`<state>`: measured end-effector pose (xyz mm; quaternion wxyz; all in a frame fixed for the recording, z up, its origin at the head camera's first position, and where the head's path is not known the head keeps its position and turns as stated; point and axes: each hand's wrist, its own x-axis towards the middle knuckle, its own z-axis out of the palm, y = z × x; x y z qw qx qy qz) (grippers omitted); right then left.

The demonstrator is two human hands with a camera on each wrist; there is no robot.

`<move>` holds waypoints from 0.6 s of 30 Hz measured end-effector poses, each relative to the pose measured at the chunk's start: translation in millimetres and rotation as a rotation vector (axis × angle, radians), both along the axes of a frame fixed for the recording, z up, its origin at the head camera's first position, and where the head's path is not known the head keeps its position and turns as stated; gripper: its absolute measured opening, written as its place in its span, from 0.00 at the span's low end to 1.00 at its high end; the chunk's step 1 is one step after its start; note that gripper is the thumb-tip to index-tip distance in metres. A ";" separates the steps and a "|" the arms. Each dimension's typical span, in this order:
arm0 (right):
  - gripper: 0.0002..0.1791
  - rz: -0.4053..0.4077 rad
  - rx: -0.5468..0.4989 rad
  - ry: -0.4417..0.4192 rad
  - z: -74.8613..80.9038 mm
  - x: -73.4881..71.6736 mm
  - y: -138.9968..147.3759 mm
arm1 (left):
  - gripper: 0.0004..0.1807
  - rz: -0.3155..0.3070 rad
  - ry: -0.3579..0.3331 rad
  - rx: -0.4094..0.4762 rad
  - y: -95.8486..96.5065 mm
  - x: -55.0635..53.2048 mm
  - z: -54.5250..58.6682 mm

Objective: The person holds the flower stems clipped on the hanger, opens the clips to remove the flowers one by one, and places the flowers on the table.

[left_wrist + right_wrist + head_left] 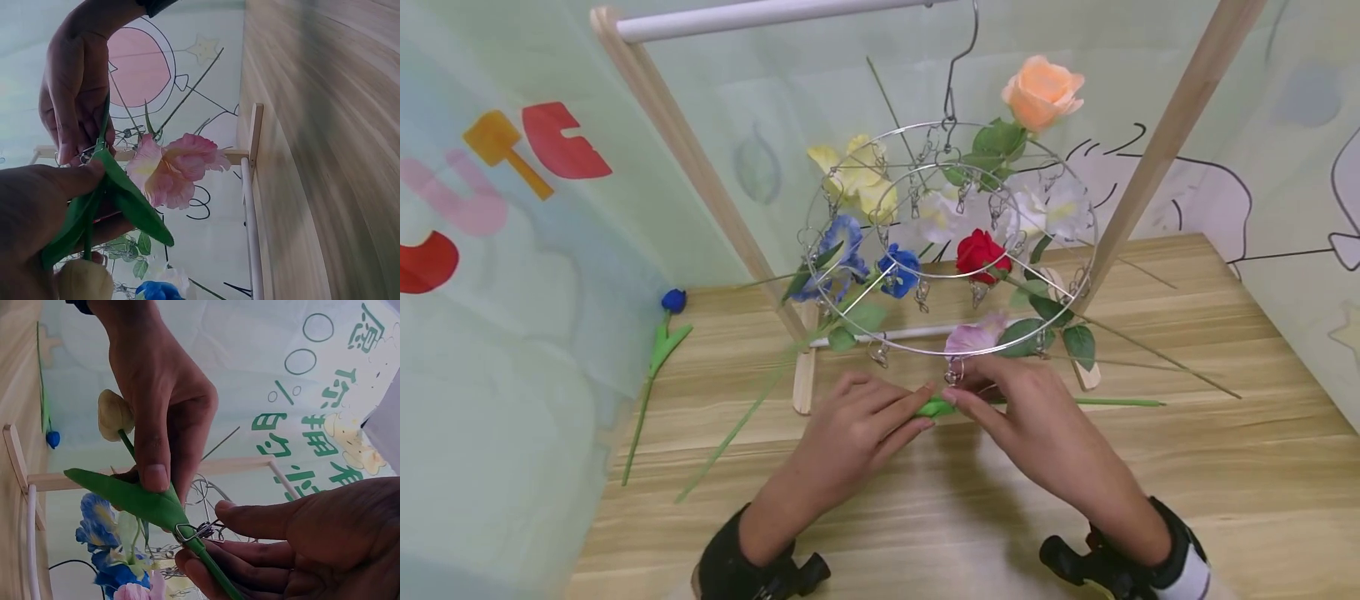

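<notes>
An artificial tulip with a cream head (pixel 115 415) and green leaves (pixel 134 499) lies across between both hands, under the front of a round wire clip hanger (pixel 880 337). My left hand (pixel 865 425) pinches it at the leaves, thumb on top. My right hand (pixel 1037 408) pinches a small metal clip (pixel 187 532), whose wire loop sits around the stem just below the leaves. From there the green stem (pixel 1120 402) runs out to the right. A pink-lilac flower (pixel 973 337) hangs right above the fingers. In the head view the tulip's head is hidden by the left hand.
The hanger hangs by its hook (pixel 951 75) from a wooden rack (pixel 692 167) with a white top bar (pixel 760 18). Clipped around it are a red rose (pixel 982 255), a peach rose (pixel 1042 92) and several other flowers. A blue tulip (pixel 658 350) lies at the table's left.
</notes>
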<state>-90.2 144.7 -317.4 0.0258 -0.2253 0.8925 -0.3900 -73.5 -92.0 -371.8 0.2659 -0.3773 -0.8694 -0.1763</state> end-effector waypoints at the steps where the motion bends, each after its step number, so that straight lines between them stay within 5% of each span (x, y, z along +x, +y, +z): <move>1: 0.07 0.006 0.000 0.002 0.5 -1.3 0.1 | 0.20 0.001 0.001 -0.001 1.6 -0.4 1.0; 18: 0.03 -0.018 -0.091 0.114 -3.4 0.5 -4.5 | 0.08 0.010 0.104 -0.029 7.1 -5.2 5.8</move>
